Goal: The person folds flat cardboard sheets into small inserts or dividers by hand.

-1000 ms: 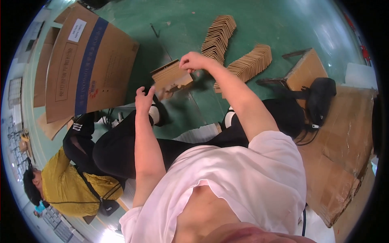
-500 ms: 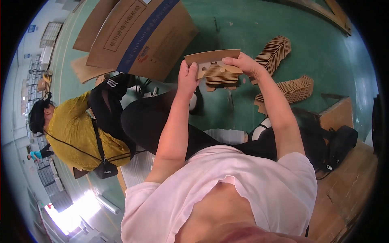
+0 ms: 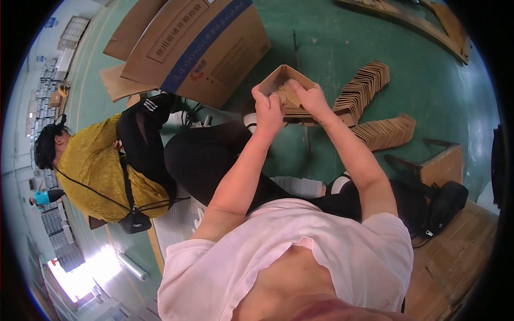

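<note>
Green floor (image 3: 342,48) all around, spreading far and right. Large flattened brown carton with a blue stripe (image 3: 198,48) lying far left, a second person in a yellow top (image 3: 96,160) crouched just beside it at the left edge. Two fanned rows of flat cardboard blanks (image 3: 369,85) on the floor right of the hands; black bag (image 3: 444,206) near right, against cardboard sheets.

Small brown cardboard box (image 3: 284,85) held up at centre, above the black-trousered knees. Left hand (image 3: 267,109) closed on its near-left wall, right hand (image 3: 310,99) gripping the right side with fingers curled over the rim into the opening. Walls already raised, top open; flaps inside apparently half tucked, so shaping looks underway rather than finished, with plenty of blanks left unfolded.

Open room mostly far and right; left crowded by carton and neighbour, near side blocked by legs.
</note>
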`<action>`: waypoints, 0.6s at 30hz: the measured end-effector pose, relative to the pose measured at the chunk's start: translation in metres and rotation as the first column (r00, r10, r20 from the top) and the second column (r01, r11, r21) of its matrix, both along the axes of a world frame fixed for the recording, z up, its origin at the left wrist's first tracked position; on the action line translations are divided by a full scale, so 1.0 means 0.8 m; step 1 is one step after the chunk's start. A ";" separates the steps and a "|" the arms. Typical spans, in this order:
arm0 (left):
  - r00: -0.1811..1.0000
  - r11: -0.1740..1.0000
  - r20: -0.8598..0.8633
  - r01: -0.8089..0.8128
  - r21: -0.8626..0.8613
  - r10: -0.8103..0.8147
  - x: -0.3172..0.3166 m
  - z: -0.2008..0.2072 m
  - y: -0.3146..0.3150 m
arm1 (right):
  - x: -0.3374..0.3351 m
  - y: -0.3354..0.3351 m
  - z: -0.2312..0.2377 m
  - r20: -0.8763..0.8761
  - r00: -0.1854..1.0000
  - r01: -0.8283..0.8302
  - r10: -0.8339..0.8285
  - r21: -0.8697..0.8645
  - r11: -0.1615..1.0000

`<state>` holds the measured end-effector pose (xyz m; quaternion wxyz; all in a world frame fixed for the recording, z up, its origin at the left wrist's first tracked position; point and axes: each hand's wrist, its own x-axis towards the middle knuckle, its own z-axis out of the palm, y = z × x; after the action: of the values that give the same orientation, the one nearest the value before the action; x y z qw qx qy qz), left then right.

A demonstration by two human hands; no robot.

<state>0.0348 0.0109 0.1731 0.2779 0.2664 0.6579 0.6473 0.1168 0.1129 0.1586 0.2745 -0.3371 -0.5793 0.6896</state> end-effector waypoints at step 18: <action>0.909 0.890 -0.136 0.339 -0.304 -0.393 0.032 -0.043 0.007 | 0.075 0.123 -0.004 0.593 0.640 -0.693 0.488 0.172 0.700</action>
<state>0.0607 0.0167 0.1389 0.3640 0.4069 0.7024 0.4567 0.1765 0.2111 0.1557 -0.0730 -0.2307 -0.8318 0.4996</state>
